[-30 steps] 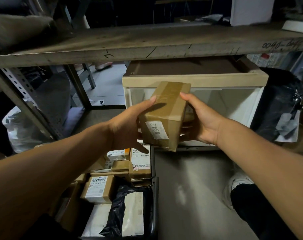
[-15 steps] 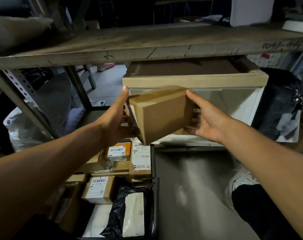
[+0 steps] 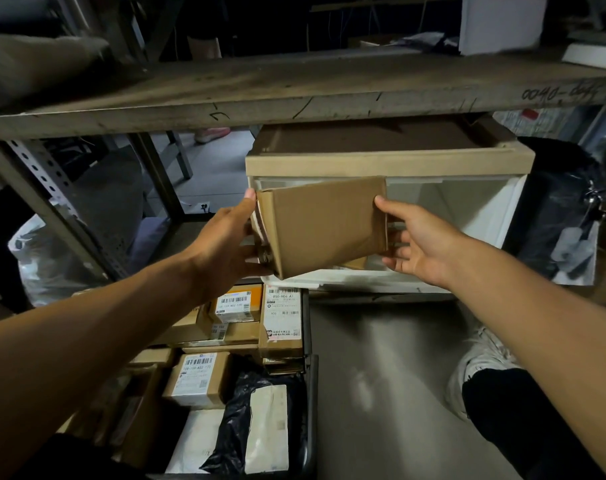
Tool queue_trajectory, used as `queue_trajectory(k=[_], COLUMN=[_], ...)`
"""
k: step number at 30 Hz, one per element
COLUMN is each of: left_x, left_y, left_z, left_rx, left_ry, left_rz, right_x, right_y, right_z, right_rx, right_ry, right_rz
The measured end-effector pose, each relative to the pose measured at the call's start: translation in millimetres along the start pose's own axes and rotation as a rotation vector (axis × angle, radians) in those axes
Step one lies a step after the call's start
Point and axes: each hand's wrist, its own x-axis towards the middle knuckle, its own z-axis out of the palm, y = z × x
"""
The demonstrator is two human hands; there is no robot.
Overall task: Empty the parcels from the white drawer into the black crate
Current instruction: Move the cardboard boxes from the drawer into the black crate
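A plain brown cardboard box (image 3: 325,226) hangs tilted in front of the open white drawer (image 3: 467,209). My left hand (image 3: 225,244) grips its left end, fingers up along the side and thumb underneath. Opposite it, my right hand (image 3: 419,244) holds the right end, with the thumb on the front edge and the fingers curled behind. A sliver of another brown parcel (image 3: 355,263) shows in the drawer below the box. The black crate (image 3: 312,410) stands on the floor at lower left, filled with several labelled parcels (image 3: 197,379).
A worn wooden shelf board (image 3: 294,95) runs just above the drawer. A perforated metal upright (image 3: 52,202) and a white plastic bag (image 3: 45,261) are at left. A black bag (image 3: 558,209) sits right of the drawer. My shoe (image 3: 481,362) rests on the grey floor.
The box has been turned between my hands: its labelled end, earlier facing me, now points left and away, and a plain brown face shows. The box has also risen slightly.
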Motion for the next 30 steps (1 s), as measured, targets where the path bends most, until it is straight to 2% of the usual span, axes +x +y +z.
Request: queue_trajectory(k=[8,15,18,25,30], left_x=[2.3,1.8,1.7,-0.3,-2.1], left_y=[-6.5,-10.7,-13.3,-19.3,-25.4], left_z=[2.3,7.9,5.9,1.1,-3.3], left_rx=[0.082,0.138,0.194,0.464,0.62], left_ry=[0.174,0.165,0.106,0.032,0.057], left_rz=[-0.048,-0.068,-0.103,-0.099,-0.096], right_x=[-2.0,-1.5,-1.4,-5.0,-6.8], right_y=[12.1,15.0,16.7,20.1,24.5], right_z=[10.5,13.9,15.9,19.6,21.3], right_rx=[-0.034,0.007,0.009,-0.067,-0.157], right_ry=[0.016,0.046,0.063,0.059,0.081], right_rz=[0.005,-0.02,-0.027,-0.044,-0.067])
